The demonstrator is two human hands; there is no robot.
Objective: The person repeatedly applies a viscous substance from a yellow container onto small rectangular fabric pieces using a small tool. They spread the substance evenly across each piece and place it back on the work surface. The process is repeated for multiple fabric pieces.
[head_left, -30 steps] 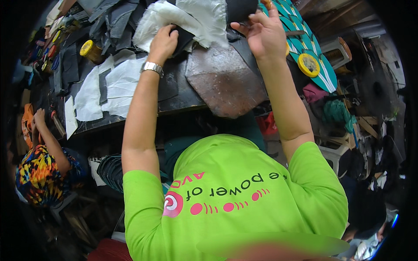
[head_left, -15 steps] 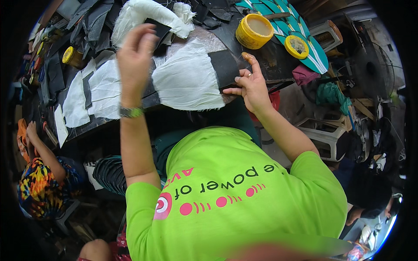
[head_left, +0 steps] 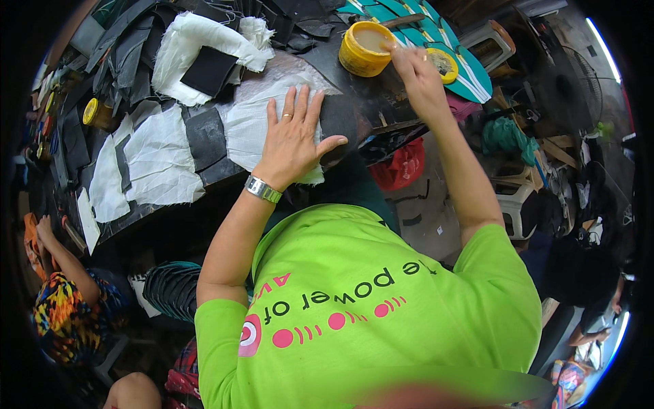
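My left hand [head_left: 291,140] lies flat, fingers spread, on a frayed white cloth piece [head_left: 244,129]. Part of a black sheet piece [head_left: 338,114] sticks out to the right of that cloth. At the rim of a yellow tub [head_left: 355,60] of pale paste is my right hand [head_left: 421,80], its index finger reaching in and the others slightly bent. Nothing shows in its grasp. More white cloth pieces [head_left: 158,158] lie to the left, with a black piece [head_left: 206,140] between them. Farther back, a black square [head_left: 210,70] rests on a folded white cloth [head_left: 182,41].
A yellow lid [head_left: 444,67] with residue sits on a green sheet [head_left: 473,82] at the back right. Black scraps [head_left: 126,58] pile up at the back left near a small yellow-lidded jar [head_left: 97,114]. A red bag [head_left: 402,167] hangs below the table edge. Another person's arm [head_left: 68,255] is at far left.
My left hand has come down from the black square onto the white cloth. My right hand has left the black piece's edge and moved up to the yellow tub. The view has shifted slightly.
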